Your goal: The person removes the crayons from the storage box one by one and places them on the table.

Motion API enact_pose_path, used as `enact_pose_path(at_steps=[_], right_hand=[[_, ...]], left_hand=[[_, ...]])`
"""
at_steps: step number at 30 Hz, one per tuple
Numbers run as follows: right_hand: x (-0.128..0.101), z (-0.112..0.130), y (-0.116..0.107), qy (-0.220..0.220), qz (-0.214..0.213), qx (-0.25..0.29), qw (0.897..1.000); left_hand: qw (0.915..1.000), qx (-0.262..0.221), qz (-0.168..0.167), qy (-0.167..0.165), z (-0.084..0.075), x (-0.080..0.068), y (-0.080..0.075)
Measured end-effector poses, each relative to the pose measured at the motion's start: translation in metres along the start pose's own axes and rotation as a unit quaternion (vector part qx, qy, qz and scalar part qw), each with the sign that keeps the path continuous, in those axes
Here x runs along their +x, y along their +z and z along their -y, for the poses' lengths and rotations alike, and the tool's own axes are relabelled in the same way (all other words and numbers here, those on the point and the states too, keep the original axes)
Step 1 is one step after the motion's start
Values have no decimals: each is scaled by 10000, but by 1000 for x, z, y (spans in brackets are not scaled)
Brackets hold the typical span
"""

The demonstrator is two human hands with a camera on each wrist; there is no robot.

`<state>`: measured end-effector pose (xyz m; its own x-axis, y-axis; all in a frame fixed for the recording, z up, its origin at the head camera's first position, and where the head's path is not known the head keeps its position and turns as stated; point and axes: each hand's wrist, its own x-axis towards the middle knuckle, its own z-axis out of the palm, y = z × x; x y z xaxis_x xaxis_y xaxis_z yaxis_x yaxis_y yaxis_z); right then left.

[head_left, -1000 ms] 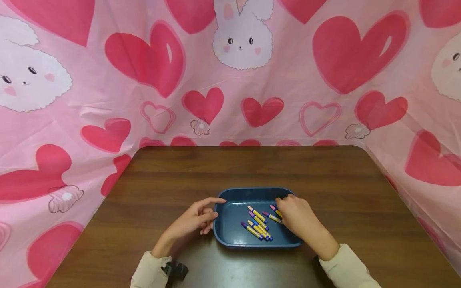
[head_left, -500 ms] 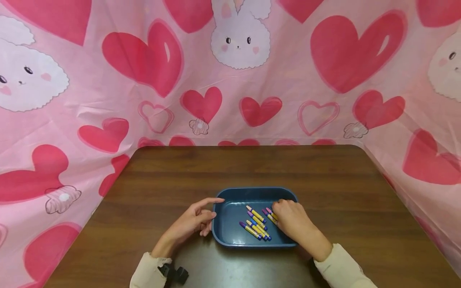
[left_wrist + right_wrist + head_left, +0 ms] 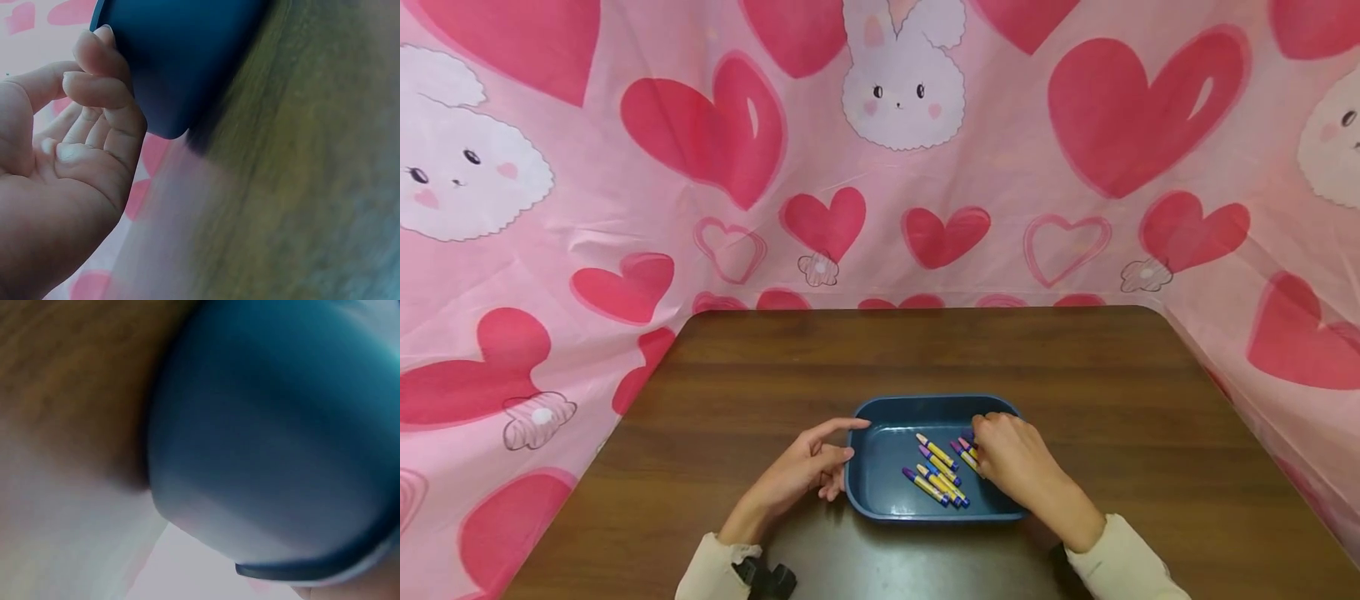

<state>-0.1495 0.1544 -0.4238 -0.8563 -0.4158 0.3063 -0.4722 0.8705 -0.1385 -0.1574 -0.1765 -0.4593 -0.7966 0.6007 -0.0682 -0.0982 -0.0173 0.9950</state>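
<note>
One dark blue tray (image 3: 880,492), rectangular with rounded corners, low and centre in the head view on a brown wooden table (image 3: 1075,375). Contents: several crayons (image 3: 938,475), yellow-wrapped with purple, pink or blue ends, lying loose and slanted in the right half of the tray floor; the left half is bare. Right hand (image 3: 1011,458): inside the tray at its right end, fingers curled down over the rightmost crayons; whether it pinches one cannot be told. Left hand (image 3: 805,471): outside the tray's left wall, fingers loosely bent against the wall, forefinger stretched along the rim corner, holding nothing. Backdrop: pink cloth (image 3: 625,167) with hearts and rabbits, upper frame.
</note>
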Motion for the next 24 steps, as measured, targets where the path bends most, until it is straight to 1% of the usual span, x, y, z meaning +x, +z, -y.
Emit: enact_pose_path(at_steps=[4,9,15,19,24], right_hand=[[4,-3,-8,7,-184,254,9995],[3,-11,-17,215,-311,504,9980],[-4,-15,-24,501,-785,563,9941],[-9,-13,-27,653,-1102,621,9898],[-15,-14,-34,782,-1333,572,9863]], left_hand=[[10000,14,-53,-16,-1,0,-1],[9999,-99,22,-59,1,1,-1],[9998,-198,52,42,5,1,-2],[9998,-204,42,26,5,0,-4],[9997,-217,63,6,5,0,-4]])
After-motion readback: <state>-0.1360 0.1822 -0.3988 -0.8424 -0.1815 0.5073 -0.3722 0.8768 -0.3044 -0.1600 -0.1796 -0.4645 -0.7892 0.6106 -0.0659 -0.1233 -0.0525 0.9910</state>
